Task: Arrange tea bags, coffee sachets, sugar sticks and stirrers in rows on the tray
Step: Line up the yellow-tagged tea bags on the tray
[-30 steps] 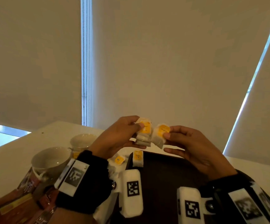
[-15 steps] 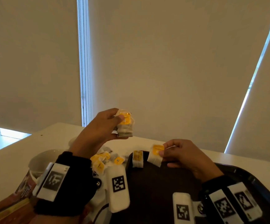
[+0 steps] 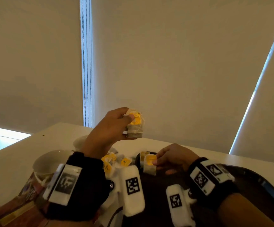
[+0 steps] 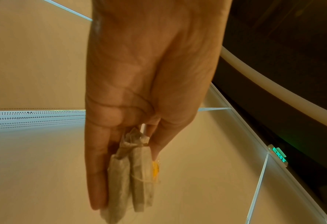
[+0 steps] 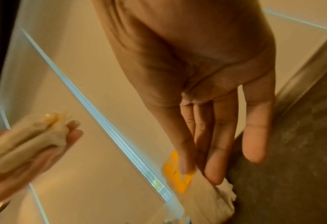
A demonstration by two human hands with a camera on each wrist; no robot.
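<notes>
From head height we look forward and down over both hands, while each wrist camera peers closely along its palm, sharing, blurrily, the left hand's [image 3: 111, 126] tea bags [image 3: 135, 126].

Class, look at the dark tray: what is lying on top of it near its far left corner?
On the dark tray lies one yellow-tagged tea bag; the right hand lowers a second tea bag beside it. The wrist cameras hide the nearer tray surface.

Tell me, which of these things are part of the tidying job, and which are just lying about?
Part of the job:
- tray
- tea bag pinched by the right hand
- stack of tea bags held by the left hand
- loose tea bags beside the tray

Just lying about:
- two cups
- red packets
</notes>
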